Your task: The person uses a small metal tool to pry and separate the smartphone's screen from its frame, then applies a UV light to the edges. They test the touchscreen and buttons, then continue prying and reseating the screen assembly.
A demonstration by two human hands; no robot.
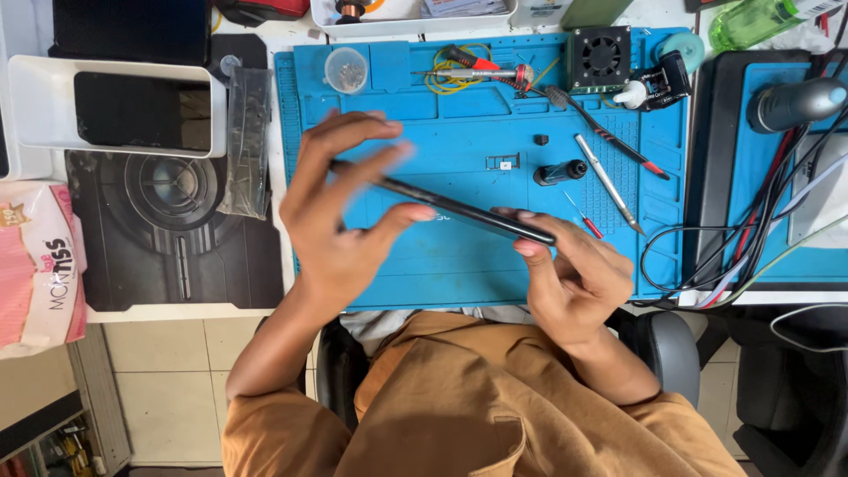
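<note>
Black slim phone point(459, 210) is hanging edge-on over the blue ribbed mat point(459, 265) | left hand point(340, 208) is pinching it, fingers spread, blurred | right hand point(574, 274) is gripping its other end, fingers curled | pink-and-white soft packet point(40, 265) is lying at the bench's left edge

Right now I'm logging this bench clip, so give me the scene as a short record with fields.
Setting: blue mat on a white bench
Held thing: thin black phone, edge-on, above the mat
Left hand: grips the phone's left end, fingers blurred
Right hand: holds the phone's right end
On the mat: tweezers, red-tipped tool, small black bottle, round dish of small parts
Left of the mat: white tray
</note>
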